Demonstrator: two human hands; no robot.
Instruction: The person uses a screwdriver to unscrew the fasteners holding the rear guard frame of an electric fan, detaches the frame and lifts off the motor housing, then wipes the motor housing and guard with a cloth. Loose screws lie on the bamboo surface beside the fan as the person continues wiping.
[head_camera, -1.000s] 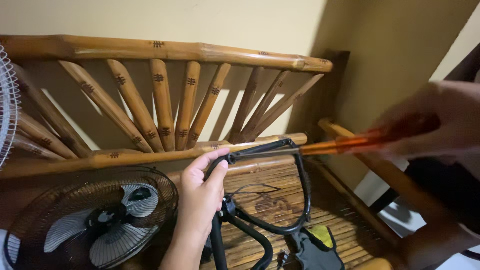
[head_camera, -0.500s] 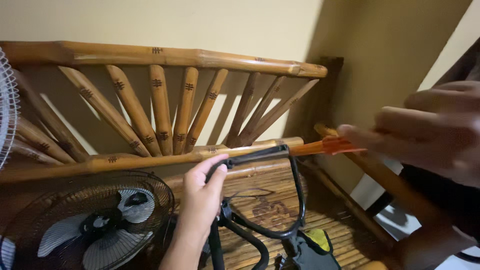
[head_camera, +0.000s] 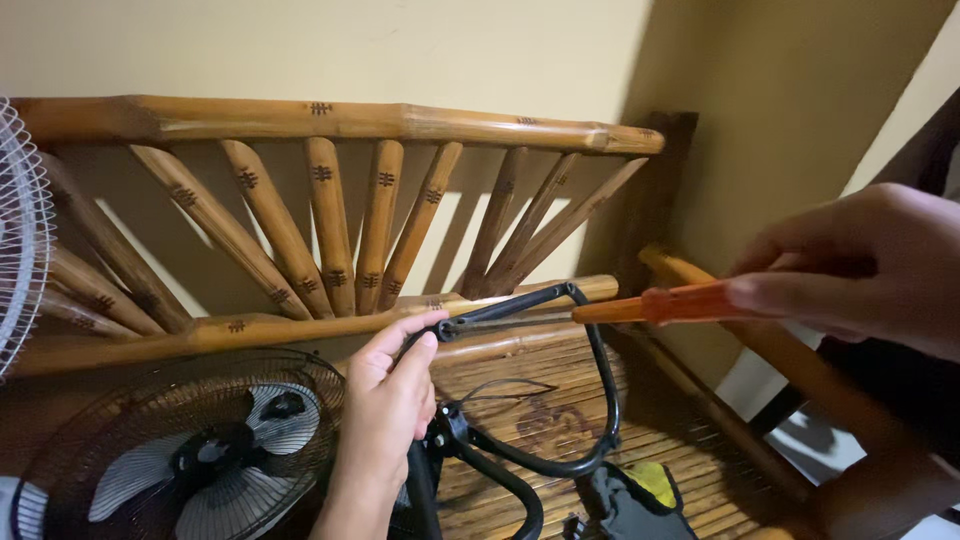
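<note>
Left hand (head_camera: 385, 400) curled around the upper corner of a black bracket (head_camera: 590, 400), thumb and forefinger closing on the corner where the top bar (head_camera: 505, 305) begins. Right hand (head_camera: 865, 270) closed in a fingertip grip on the orange handle of a screwdriver (head_camera: 660, 303); its thin metal shaft (head_camera: 510, 320) lies along the top bar, running from the right hand toward the left, with the tip ending just beside the left thumb. Whether the tip is seated in a screw cannot be told.

Behind both hands, a bamboo bench back (head_camera: 330, 120) with fanned slats; below them, the slatted seat (head_camera: 530, 400). Left of the left hand, a black fan (head_camera: 180, 460) with pale blades; farther left, the edge of a white fan guard (head_camera: 20, 230). Under the right end of the bracket, a black and yellow object (head_camera: 640, 490), kind unclear.

Judged from this arrangement, the work goes best with the shaft kept in line with the fastener, the left hand bracing the bracket firmly against the twist, and steady pressure along the shaft so the tip does not slip toward the thumb.
</note>
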